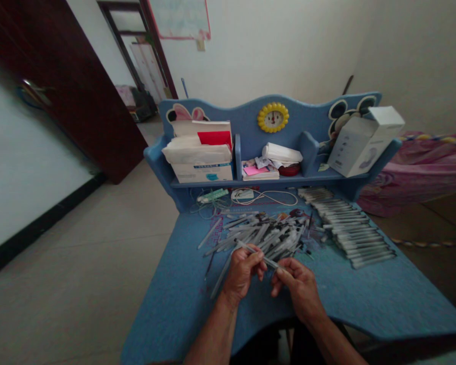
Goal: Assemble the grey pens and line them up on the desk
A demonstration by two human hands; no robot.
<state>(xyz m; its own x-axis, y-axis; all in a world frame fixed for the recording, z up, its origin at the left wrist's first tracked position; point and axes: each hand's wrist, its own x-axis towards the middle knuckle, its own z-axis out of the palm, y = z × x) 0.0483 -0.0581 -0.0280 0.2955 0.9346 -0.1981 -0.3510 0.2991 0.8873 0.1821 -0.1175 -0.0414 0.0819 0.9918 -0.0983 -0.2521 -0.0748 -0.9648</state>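
Observation:
Between my two hands is a slim translucent pen (pixel 269 262), tilted down to the right above the blue desk. My left hand (pixel 243 268) pinches it along its upper left part, thumb on top. At its lower right end, the thumb and fingers of my right hand (pixel 294 281) close on it. Just beyond my hands lies a loose heap of similar clear pens (pixel 277 233) with dark ends, pointing many ways. Over to the right, more pens (pixel 359 238) lie side by side in a long slanted row.
The blue desk (pixel 167 299) has a rear shelf with a mask box (pixel 203 172) full of papers, a white box (pixel 359 144), and a yellow clock (pixel 273 117). A white cable (pixel 277 195) and a power strip (pixel 213 196) lie behind the heap.

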